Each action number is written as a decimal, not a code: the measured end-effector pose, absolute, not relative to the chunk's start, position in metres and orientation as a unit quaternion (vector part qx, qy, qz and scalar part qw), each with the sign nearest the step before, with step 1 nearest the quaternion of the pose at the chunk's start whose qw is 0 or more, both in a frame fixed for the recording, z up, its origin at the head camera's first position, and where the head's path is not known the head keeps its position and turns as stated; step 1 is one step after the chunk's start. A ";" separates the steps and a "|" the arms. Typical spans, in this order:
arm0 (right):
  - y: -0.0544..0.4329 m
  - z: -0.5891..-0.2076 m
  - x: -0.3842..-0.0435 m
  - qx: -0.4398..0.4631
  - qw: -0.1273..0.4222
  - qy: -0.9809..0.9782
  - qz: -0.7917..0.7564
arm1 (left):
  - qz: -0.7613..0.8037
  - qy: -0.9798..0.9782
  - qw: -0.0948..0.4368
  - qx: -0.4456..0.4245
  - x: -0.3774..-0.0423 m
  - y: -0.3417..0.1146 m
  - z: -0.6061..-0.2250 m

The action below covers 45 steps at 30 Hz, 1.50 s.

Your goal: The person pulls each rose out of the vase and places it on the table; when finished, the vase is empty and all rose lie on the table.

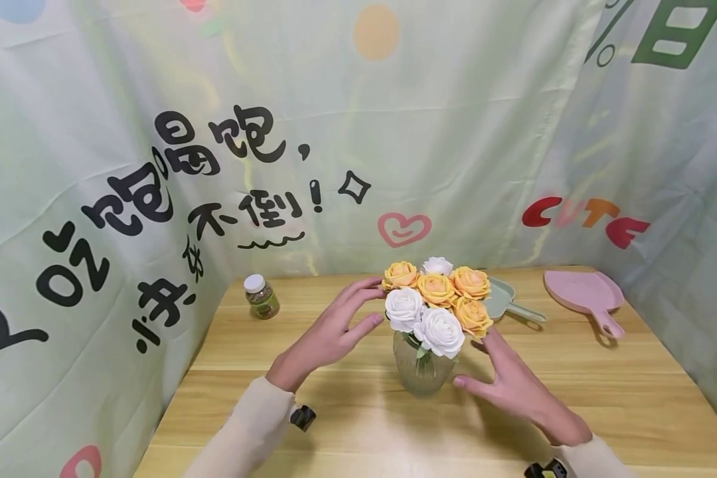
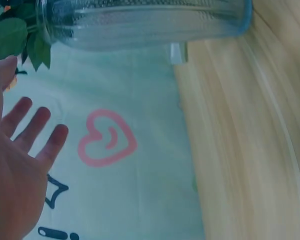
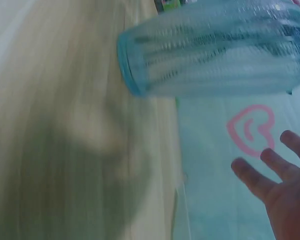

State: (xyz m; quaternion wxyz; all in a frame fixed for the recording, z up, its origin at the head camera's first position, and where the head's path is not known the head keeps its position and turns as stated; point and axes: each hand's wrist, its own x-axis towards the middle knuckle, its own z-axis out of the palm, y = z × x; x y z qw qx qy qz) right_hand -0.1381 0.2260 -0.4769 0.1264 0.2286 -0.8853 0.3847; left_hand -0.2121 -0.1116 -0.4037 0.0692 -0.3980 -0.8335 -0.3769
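Observation:
A ribbed clear glass vase point(image 1: 423, 368) stands upright on the wooden table, filled with artificial roses in white point(image 1: 441, 332) and yellow-orange point(image 1: 436, 289). To its left, my left hand point(image 1: 340, 326) reaches toward the blooms with fingers spread, its fingertips right at the flowers' edge. On the other side my right hand point(image 1: 510, 378) is held beside the vase, thumb pointing at the glass, some fingertips hidden behind a yellow rose. Both wrist views show straight, parted fingers and the vase's side point(image 2: 140, 25) near them. Green leaves point(image 2: 12, 37) hang at the vase mouth by the left thumb.
A small jar with a white lid point(image 1: 261, 297) stands at the table's back left. Behind the bouquet lies a grey-green pan-shaped dish point(image 1: 502, 299); a pink one point(image 1: 582, 292) lies at the back right. Printed cloth point(image 1: 454, 153) hangs around the wooden table point(image 1: 346, 425).

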 end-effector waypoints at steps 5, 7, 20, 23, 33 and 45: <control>0.208 -0.484 -0.140 0.233 0.101 -0.866 0.431 | -0.398 -0.814 0.068 -0.417 -0.215 -0.097 -0.405; 0.204 -0.487 -0.140 0.222 0.093 -0.862 0.447 | -0.411 -0.808 0.062 -0.418 -0.217 -0.091 -0.406; 0.200 -0.489 -0.137 0.189 0.061 -0.852 0.485 | -0.489 -0.784 0.011 -0.382 -0.219 -0.063 -0.409; 0.199 -0.489 -0.137 0.189 0.062 -0.853 0.483 | -0.505 -0.779 0.018 -0.371 -0.218 -0.062 -0.409; 0.200 -0.488 -0.139 0.199 0.063 -0.851 0.482 | -0.565 -0.736 0.088 -0.362 -0.221 -0.061 -0.391; 0.201 -0.492 -0.141 0.205 0.071 -0.849 0.482 | -0.637 -0.665 0.161 -0.355 -0.226 -0.071 -0.354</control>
